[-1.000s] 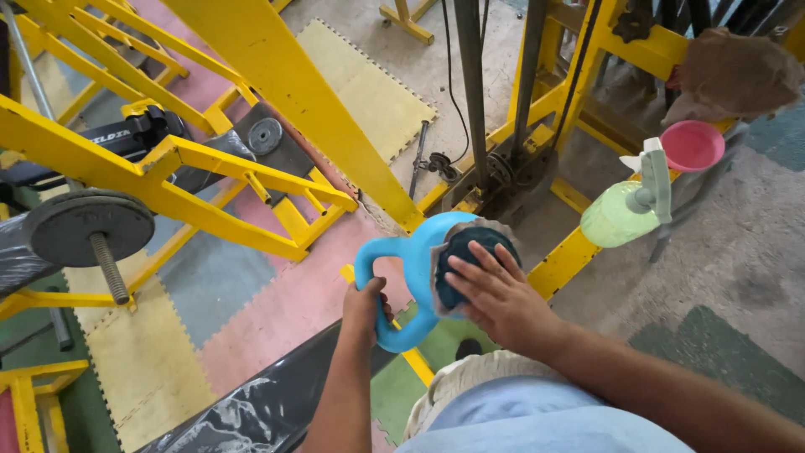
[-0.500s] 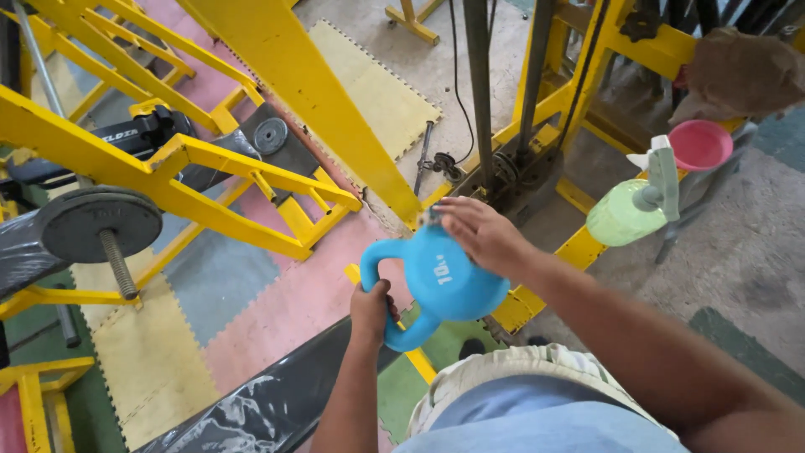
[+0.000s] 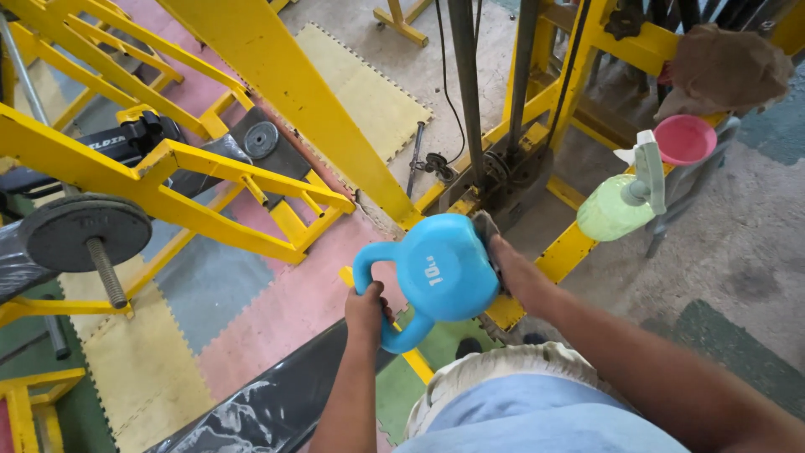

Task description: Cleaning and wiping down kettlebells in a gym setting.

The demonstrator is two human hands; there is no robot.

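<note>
The left hand (image 3: 366,306) is wrapped tight round the handle of a blue kettlebell (image 3: 436,268), holding it up in the air above the knees and the floor mats (image 3: 277,302); the bell's round body tilts away from the handle, toward the yellow frame (image 3: 285,84) of the machine ahead. The right hand (image 3: 503,264) lies against the far side of the bell with a grey cloth (image 3: 486,231) pressed between palm and bell; only an edge of the cloth peeps out past the blue curve, and most of the fingers are hidden behind it, so the hand reads as closed flat over the cloth rather than gripping anything else.

As for the wiping, the side of the bell that faces the camera looks clean and evenly blue, with no dust or smear that can be made out; the cloth now sits on the far side, so that side seems to be the one in work; the handle and the underside are covered by the left hand or turned away, and whether they have been wiped cannot be told.

Near at hand, a pale green spray bottle (image 3: 616,205) and a pink bowl (image 3: 683,138) rest on a low frame to the right, with a brown rag (image 3: 725,71) above them; a dark padded bench (image 3: 243,403) runs below the left arm; an iron weight plate (image 3: 84,231) sits on its peg at the left.
</note>
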